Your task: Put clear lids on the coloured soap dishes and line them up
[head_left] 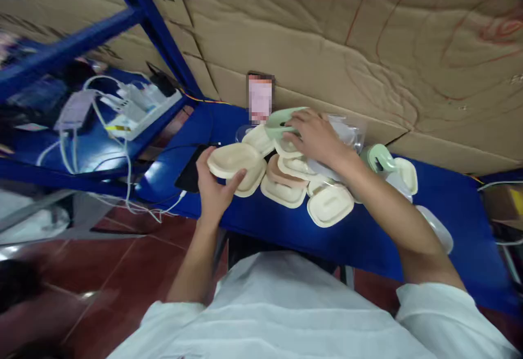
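My left hand (215, 190) grips a shallow cream dish (233, 158) by its side, with the thumb across the near rim. More cream dishes (330, 206) lie overlapping in a loose pile, one right beneath the held dish. My right hand (316, 133) reaches over the back of the pile, its fingers closed on a light green dish (278, 122) that has a small dark spot. Between the hands, a tan curved piece (284, 175) rests on a cream dish. Clear plastic wrapping (347, 133) lies behind my right wrist.
A black phone (190, 171) with a white cable lies left of my left hand. Another phone (260, 97) leans on the cardboard wall (306, 48). A green container (378, 158) stands at the right. A power strip (151, 111) with cables sits on the blue shelf at the left.
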